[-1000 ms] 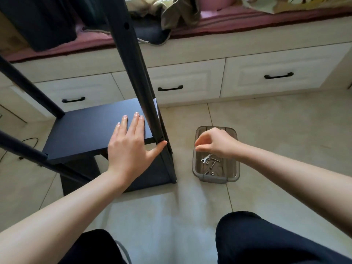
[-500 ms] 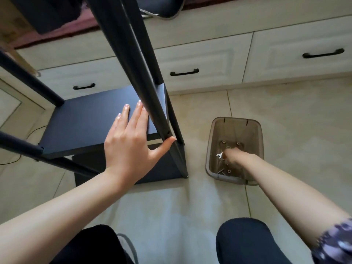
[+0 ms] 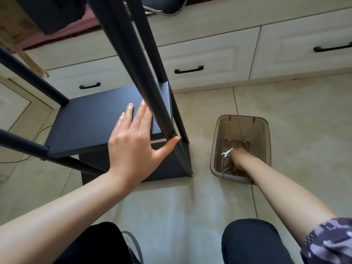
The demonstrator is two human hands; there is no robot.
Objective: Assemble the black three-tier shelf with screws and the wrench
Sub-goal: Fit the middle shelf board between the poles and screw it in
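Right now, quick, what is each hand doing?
Left hand: open, fingers flat on the shelf, thumb touching the post.
Right hand: down in the bin by the wrench; cannot tell if it holds anything.

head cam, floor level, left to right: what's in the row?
Black shelf board → left hand → front shelf post → wrench → right hand, down inside the brown bin.

Black shelf [image 3: 91,119] upright, wrench [image 3: 227,152] (silver) binned
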